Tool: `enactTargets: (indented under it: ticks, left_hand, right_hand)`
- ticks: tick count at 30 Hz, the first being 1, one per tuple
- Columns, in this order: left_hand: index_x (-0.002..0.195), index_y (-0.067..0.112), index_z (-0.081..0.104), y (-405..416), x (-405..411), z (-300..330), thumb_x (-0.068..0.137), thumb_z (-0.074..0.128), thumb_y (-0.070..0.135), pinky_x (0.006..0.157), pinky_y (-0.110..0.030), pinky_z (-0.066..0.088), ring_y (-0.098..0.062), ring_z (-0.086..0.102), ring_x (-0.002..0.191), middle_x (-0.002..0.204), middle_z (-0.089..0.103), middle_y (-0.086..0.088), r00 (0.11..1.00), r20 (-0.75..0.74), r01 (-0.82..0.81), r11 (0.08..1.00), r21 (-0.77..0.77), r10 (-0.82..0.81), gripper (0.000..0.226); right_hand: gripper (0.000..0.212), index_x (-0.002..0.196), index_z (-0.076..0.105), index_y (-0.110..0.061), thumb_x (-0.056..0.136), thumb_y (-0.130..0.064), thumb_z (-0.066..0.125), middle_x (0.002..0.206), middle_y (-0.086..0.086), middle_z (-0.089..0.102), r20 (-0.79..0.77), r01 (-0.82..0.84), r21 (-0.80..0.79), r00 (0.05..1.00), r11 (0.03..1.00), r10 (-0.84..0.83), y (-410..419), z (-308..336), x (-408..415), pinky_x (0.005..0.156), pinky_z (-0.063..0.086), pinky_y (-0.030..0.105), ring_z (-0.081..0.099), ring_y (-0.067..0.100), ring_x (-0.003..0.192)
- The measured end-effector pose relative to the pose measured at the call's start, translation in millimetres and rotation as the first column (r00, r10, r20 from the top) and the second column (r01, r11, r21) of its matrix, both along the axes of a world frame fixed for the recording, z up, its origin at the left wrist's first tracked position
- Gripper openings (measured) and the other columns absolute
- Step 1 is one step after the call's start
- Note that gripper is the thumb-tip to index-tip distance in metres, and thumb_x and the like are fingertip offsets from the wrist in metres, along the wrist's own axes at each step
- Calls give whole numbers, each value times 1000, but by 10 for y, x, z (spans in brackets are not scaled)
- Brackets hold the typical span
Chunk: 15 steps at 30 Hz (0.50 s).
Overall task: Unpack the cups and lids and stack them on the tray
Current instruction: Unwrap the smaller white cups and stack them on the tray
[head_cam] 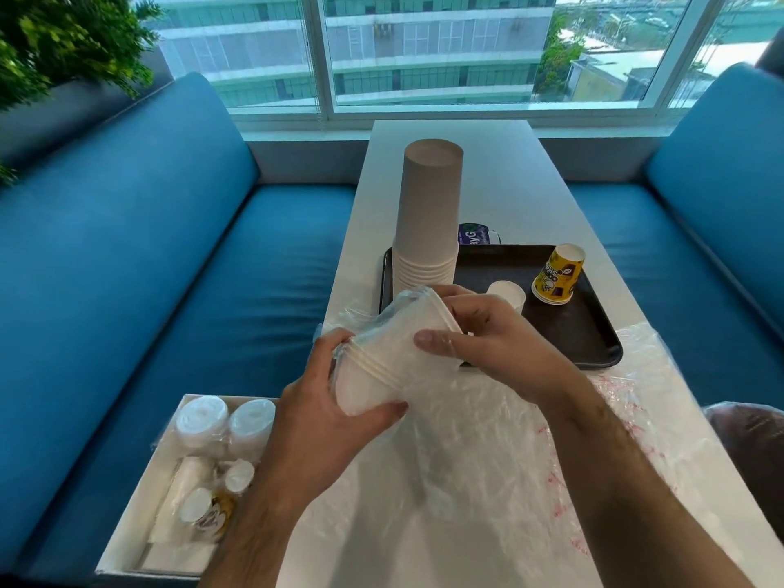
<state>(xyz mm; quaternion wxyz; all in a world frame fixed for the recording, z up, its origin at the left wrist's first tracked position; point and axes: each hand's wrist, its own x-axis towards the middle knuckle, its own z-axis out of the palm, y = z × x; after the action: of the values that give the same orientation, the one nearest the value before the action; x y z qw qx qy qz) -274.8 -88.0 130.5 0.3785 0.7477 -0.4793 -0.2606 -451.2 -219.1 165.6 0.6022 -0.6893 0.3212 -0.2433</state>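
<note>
seating: blue sofas [140, 265] either side
table: white [530, 197], narrow
window: wide [424, 48], daylight, buildings beyond
plant: green foliage [55, 40], possibly artificial

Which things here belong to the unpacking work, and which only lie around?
Job: wrapped white cups in both hands' grip, left hand, right hand; tall cup stack; yellow cups; tray; box of lids.
Around: plant; blue sofas.

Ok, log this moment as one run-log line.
left hand: grips wrapped white cups | right hand: pulling wrap off them | tray: tall stack, yellow cups
</note>
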Motion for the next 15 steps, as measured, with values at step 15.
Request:
enactTargets:
  ticks: [15]
  left_hand:
    - [129,51,36,-12,-32,47,63,89,48,82,-27,52,-10,59,101,116,58,20,997,-71,-1,998,-65,-4,84]
  right_hand:
    - [74,133,43,-40,76,-26,87,119,-20,59,-375,-162,-74,919,984,123,-78,-120,-84,84,54,18,60,8,107]
